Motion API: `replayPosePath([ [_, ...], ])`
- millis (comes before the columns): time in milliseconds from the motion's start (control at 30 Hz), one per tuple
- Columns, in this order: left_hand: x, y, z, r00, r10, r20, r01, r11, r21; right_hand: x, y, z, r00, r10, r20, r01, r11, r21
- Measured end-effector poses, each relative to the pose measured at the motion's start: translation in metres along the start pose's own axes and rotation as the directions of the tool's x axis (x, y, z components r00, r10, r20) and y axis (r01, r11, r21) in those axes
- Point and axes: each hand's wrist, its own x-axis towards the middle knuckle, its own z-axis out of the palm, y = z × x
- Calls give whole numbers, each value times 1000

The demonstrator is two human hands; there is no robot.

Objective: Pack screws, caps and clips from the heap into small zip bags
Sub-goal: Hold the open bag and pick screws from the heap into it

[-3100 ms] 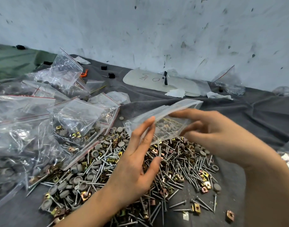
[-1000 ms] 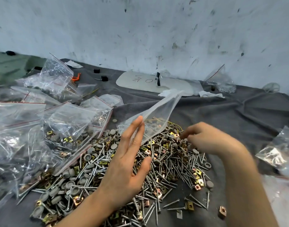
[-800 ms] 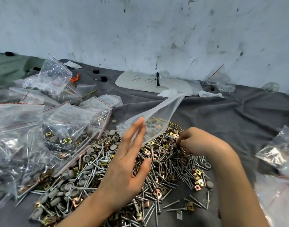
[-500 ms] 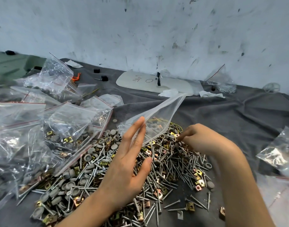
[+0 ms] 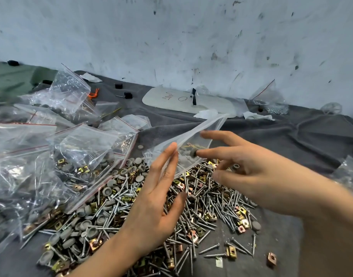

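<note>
A heap of silver screws, grey caps and gold clips (image 5: 193, 206) lies on the grey cloth. My left hand (image 5: 157, 202) hovers over the heap, its fingertips pinching the lower edge of a small clear zip bag (image 5: 193, 136), which is tilted with its mouth up and to the right. Some caps and clips show through the bag. My right hand (image 5: 251, 172) is at the bag's right side, index finger pressing a grey cap (image 5: 193, 153) against the bag's side. A second small cap (image 5: 236, 166) sits between that hand's fingers.
Several filled zip bags (image 5: 81, 148) are piled to the left of the heap. A white board (image 5: 183, 100) lies at the back by the wall, with another bag (image 5: 269, 98) to its right. One more bag (image 5: 349, 172) shows at the right edge.
My right hand has lifted off the heap and come up to the bag with a grey cap. My left hand still holds the bag in the same place.
</note>
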Motion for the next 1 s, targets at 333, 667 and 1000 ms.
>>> replayPosePath([
  [333,-2,-2,3,1000,0,12,-1,1000,14,1,34,-18,931,169,-322,-101,971,219],
  [667,-1,-3,2,1000,12,-27,-12,1000,-16,47,82,23,834,552,12,-543,825,-156],
  [1000,-1,-3,2,999,14,-35,-15,1000,-21,44,82,15,856,500,-130,-512,855,-82],
])
